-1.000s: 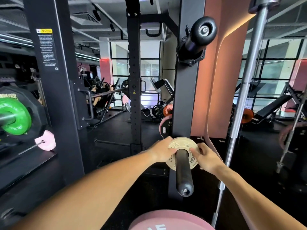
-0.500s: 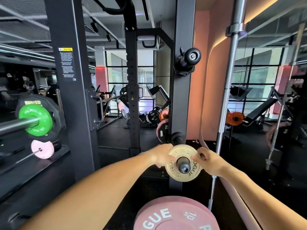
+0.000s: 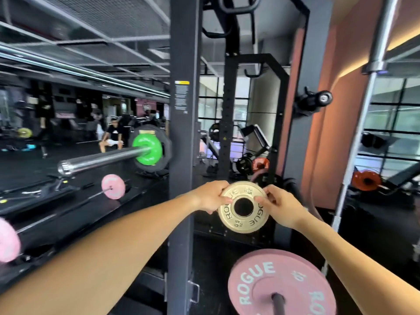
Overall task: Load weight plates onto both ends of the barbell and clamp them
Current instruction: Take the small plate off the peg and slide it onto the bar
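A small gold ROGUE plate (image 3: 229,218) is held upright in the air in front of the black rack upright (image 3: 181,155), its centre hole empty. My left hand (image 3: 211,196) grips its left rim and my right hand (image 3: 281,206) grips its right rim. To the left, the barbell sleeve (image 3: 100,161) points toward me, loaded with a green plate (image 3: 148,150) against a large black plate (image 3: 164,148). No clamp shows on that sleeve.
A pink ROGUE bumper plate (image 3: 256,283) sits on a storage peg at the bottom right. A storage peg (image 3: 318,100) juts from the rack above. A vertical steel bar (image 3: 361,123) stands at right. Pink plates (image 3: 113,186) lie on the floor at left.
The gold plate has come off its storage peg, held by both hands. The view has swung left, bringing the loaded barbell sleeve closer to the middle.
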A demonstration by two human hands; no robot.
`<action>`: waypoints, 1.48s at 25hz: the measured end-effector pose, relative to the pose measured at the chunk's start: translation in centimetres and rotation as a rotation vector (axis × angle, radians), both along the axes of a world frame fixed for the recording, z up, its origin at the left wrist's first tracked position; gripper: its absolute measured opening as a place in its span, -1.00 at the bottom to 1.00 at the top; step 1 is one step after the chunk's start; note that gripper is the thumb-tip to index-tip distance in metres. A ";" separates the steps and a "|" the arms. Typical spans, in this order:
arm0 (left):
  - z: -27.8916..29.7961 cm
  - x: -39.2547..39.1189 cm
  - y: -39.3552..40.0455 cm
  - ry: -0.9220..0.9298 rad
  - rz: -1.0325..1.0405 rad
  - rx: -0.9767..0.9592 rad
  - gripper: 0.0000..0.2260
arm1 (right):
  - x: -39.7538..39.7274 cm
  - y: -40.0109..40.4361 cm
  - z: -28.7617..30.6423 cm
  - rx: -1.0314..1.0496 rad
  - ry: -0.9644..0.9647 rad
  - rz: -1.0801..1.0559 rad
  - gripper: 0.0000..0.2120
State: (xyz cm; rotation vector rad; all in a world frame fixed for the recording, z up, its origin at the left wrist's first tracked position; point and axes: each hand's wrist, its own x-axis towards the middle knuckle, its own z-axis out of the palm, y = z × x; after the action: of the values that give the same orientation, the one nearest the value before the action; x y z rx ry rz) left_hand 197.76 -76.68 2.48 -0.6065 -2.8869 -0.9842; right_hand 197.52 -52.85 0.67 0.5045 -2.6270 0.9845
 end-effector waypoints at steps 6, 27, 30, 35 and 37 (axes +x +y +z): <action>2.2 6.6 -15.0 0.060 0.261 -0.041 -0.83 | 0.9 -15.6 2.2 -0.017 0.003 0.270 -0.81; 3.0 5.1 -41.9 0.242 0.735 -0.028 -0.78 | -8.6 -46.6 3.4 0.018 0.125 0.689 -0.77; 3.1 4.6 -42.7 0.202 0.735 0.042 -0.75 | -9.2 -47.4 3.5 0.029 0.149 0.694 -0.75; 3.7 3.9 -44.3 0.148 0.728 0.050 -0.75 | -9.3 -48.4 3.5 -0.011 0.151 0.706 -0.74; 3.7 3.5 -45.0 0.111 0.698 0.071 -0.75 | -9.5 -48.7 3.5 -0.045 0.171 0.724 -0.75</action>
State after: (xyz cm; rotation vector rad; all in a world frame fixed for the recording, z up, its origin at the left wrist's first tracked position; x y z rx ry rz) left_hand 201.30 -121.68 6.22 0.3326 -2.6140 -0.8838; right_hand 188.04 -101.54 4.19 1.5158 -2.2773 1.1119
